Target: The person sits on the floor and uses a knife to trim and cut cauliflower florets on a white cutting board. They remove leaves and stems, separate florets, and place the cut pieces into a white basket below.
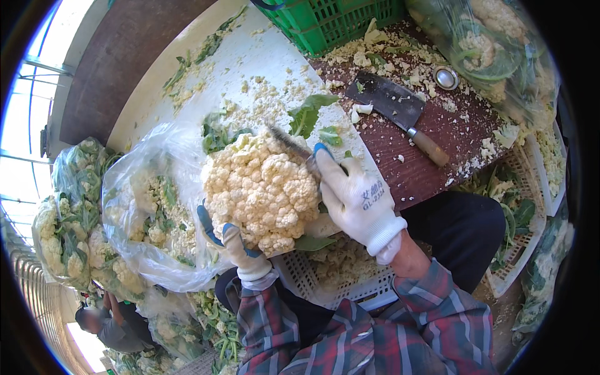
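A large cauliflower head (pixel 262 190) is held over the near edge of the white work surface, its curds facing up. My left hand (pixel 239 243), in a white glove with blue fingertips, grips its lower left side. In my gloved right hand (pixel 349 194) is a knife (pixel 288 140); its blade lies against the upper right side of the cauliflower, and the handle is mostly hidden by my fingers. Cut leaves (pixel 311 112) lie just beyond the blade. A cleaver (pixel 391 101) with a wooden handle rests on the dark red board to the right.
A green plastic crate (pixel 337 23) stands at the far edge. Bagged cauliflowers (pixel 497 47) sit at the upper right, more (pixel 70 225) at the left beside an open clear bag (pixel 159 253). Below is a white basket of trimmings (pixel 375 290). Another person (pixel 117 326) is at the lower left.
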{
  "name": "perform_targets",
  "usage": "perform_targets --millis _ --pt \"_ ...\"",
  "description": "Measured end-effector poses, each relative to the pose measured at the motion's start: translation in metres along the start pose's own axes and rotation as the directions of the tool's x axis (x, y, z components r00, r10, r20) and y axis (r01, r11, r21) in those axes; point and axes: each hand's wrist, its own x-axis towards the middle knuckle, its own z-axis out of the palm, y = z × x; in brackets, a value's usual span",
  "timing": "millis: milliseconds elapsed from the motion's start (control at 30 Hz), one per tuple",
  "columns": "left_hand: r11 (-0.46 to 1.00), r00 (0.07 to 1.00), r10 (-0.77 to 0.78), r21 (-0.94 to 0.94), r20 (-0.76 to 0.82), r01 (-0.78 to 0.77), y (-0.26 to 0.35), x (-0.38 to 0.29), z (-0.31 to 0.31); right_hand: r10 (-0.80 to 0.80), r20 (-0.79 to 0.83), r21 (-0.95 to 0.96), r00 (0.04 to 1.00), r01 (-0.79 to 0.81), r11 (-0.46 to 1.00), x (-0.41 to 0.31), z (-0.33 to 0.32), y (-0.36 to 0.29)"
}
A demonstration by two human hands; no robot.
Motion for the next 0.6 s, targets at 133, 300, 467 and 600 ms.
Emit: perform_targets --millis 133,300,467,600 --pt "0.999 1.000 0.019 0.039 -0.022 -0.018 0.007 0.001 0.011 0.127 -0.116 -0.045 0.985 -0.133 0.990 0.008 -0.001 0.020" --pt "0.999 0.995 -0.022 0.026 -0.094 0.025 0.009 -0.004 0.021 -0.115 -0.169 0.080 0.979 0.130 0.988 -0.045 -0.016 -0.006" --pt "0.993 0.997 -0.007 -0.117 -0.079 -0.002 -0.008 -0.001 0.024 -0.111 -0.073 0.027 0.991 0.113 0.993 -0.063 0.005 -0.006" --pt "0.964 0.997 -0.076 -0.257 -0.006 0.071 -0.030 0.007 0.003 -0.090 -0.072 -0.082 0.993 0.084 0.993 -0.053 0.006 0.000"
